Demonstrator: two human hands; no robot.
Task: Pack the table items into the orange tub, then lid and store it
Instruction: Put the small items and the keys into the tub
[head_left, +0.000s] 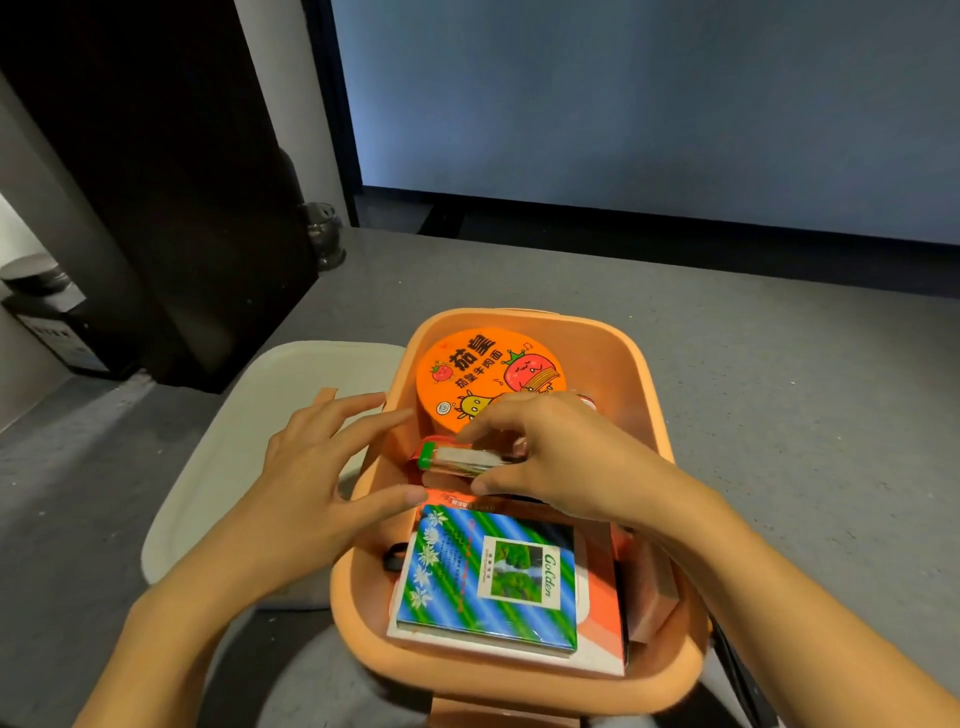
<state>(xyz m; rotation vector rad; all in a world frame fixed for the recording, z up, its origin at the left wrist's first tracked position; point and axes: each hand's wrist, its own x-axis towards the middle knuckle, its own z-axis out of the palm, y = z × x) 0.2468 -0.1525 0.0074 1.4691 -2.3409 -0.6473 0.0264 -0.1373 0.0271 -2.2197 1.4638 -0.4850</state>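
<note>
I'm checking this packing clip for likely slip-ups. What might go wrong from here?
1. The right hand pinches a green-ended pack over the narrow gap between the noodle cup and the Golden box; it may wedge there or perch on top.
2. That box tops a stack that looks close to the rim of the orange tub, so the pale lid beside it might not seat flat.

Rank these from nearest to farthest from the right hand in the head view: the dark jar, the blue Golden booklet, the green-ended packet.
1. green-ended packet: pinched in the right hand, mid-way along the tub.
2. blue Golden booklet: at the near end of the tub, just below the hand.
3. dark jar: far back left on the table.
</note>
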